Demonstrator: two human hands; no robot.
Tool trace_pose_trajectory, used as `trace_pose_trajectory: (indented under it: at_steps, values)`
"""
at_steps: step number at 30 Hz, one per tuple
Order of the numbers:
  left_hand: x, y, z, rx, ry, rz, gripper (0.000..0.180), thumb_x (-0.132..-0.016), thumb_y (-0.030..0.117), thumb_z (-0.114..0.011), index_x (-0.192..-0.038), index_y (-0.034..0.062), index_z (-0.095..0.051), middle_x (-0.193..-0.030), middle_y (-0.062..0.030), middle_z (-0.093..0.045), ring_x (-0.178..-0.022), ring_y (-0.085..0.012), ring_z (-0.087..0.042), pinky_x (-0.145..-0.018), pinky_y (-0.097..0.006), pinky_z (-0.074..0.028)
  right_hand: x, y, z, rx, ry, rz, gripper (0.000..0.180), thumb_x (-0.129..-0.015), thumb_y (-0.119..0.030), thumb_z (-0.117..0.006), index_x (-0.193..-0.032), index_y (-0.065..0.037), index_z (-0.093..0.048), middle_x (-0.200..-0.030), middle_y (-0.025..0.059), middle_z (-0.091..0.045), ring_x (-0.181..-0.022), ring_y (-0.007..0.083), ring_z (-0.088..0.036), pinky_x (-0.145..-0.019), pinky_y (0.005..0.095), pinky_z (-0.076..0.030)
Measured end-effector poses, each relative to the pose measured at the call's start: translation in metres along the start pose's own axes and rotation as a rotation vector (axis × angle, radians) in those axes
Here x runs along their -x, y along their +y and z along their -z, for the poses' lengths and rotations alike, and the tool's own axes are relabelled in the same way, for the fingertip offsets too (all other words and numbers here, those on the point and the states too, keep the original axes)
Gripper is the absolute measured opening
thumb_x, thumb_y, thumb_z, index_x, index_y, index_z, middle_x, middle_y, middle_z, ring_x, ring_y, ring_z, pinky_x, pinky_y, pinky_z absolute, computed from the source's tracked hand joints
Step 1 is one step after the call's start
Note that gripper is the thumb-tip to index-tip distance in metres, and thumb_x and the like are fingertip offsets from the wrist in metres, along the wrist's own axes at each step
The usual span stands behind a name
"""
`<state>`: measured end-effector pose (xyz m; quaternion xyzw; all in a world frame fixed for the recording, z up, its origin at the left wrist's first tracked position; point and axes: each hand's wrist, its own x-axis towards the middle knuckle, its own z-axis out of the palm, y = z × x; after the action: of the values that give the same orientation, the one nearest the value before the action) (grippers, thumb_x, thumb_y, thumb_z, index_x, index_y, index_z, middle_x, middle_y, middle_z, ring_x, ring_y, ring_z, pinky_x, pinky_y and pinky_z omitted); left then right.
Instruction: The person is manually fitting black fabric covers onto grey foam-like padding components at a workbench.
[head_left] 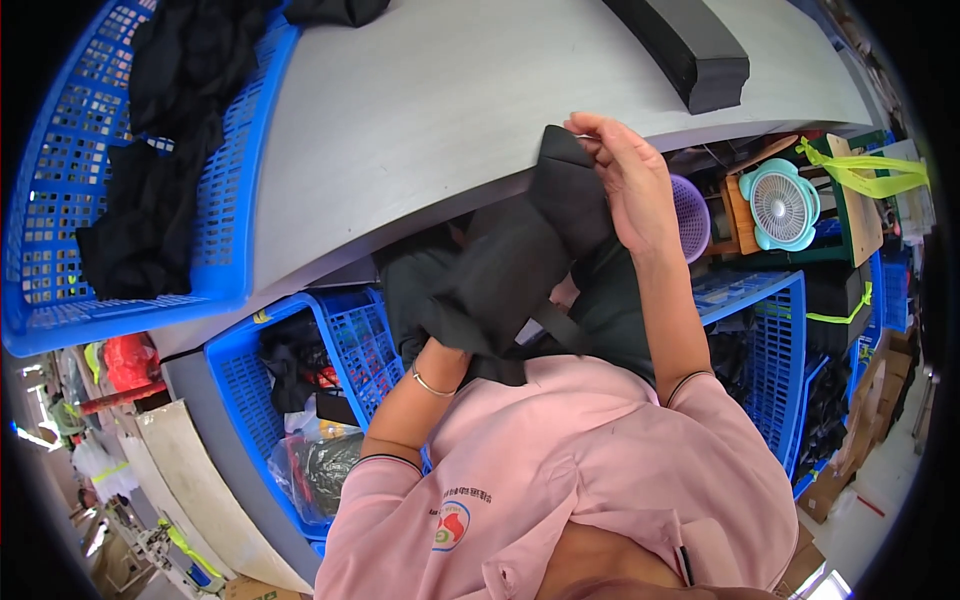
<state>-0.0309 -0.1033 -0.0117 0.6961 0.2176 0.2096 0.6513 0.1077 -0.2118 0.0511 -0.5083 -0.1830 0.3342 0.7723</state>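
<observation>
Fabric (512, 262), black, was pinched by right hand (632, 172).
Edge was gripped, fingertips (581, 122) nearly closed; left hand was covered, grip not discernible.

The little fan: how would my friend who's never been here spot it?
Start at the big grey table and follow its near edge rightward, past the person's right hand. Just right of the purple mesh bin sits the fan. Unlike its neighbours, it has a round pale grille in a turquoise, bumpy-edged frame.
</observation>
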Motion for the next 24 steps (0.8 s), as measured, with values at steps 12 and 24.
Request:
trace_pose_trajectory:
  at_steps: [12,24]
  values:
    - [0.026,0.024,0.064,-0.446,0.156,-0.379,0.058,-0.091,0.029,-0.062,-0.142,0.0034,-0.049,-0.134,-0.0187,-0.057,-0.119,-0.0303,-0.054,-0.101,-0.038,-0.043,0.021,0.016,-0.044,1.227,-0.111,0.678,0.049,-0.079,-0.006,-0.072,-0.127,-0.007,-0.063,-0.134,0.0134,-0.057,-0.125,0.0331,-0.051,-0.108,0.0422,-0.038]
    - [0.019,-0.044,0.087,0.135,0.225,0.023,0.055,-0.095,0.029,-0.058,-0.141,0.001,-0.049,-0.137,-0.0187,-0.056,-0.121,-0.0281,-0.055,-0.102,-0.038,-0.043,0.017,-0.015,-0.005,0.664,-0.705,0.353,0.021,-0.073,-0.01,-0.065,-0.074,0.0,-0.046,-0.103,0.0108,-0.057,-0.108,0.03,-0.055,-0.119,0.0568,-0.017]
